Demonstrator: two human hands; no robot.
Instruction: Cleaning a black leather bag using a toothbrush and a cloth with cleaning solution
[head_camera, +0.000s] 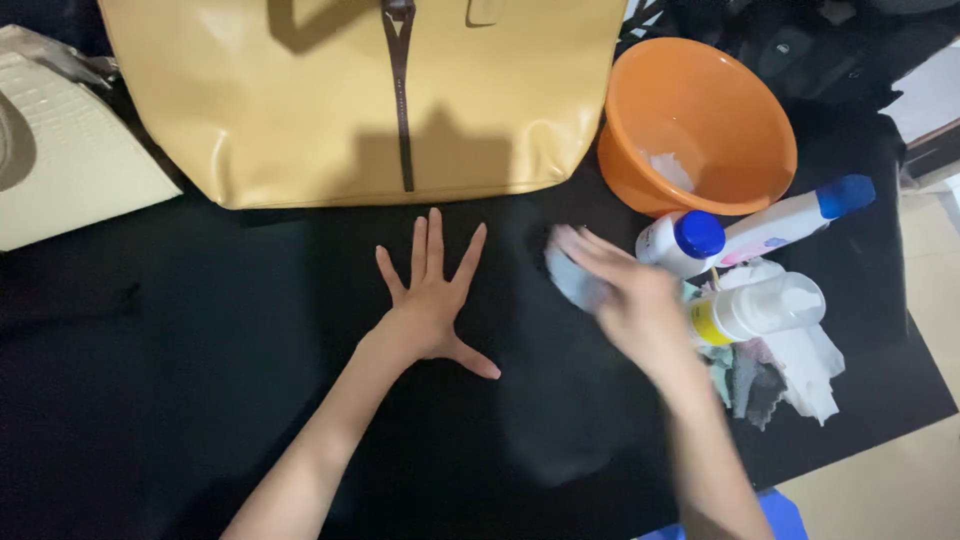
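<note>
My left hand (432, 300) lies flat on the black table cover (180, 350), fingers spread wide, just in front of a large yellow handbag (300, 90). My right hand (615, 295) is blurred with motion and presses a light blue cloth (568, 280) against the black cover, to the right of the left hand. The cover looks smeared and shiny below the cloth.
An orange plastic basin (700, 120) holding something white stands at the back right. Beside it lie two white bottles with blue caps (690, 240) (800, 212), a white pump bottle (760, 305) and crumpled rags (790, 370). A cream textured bag (60, 150) sits at the left.
</note>
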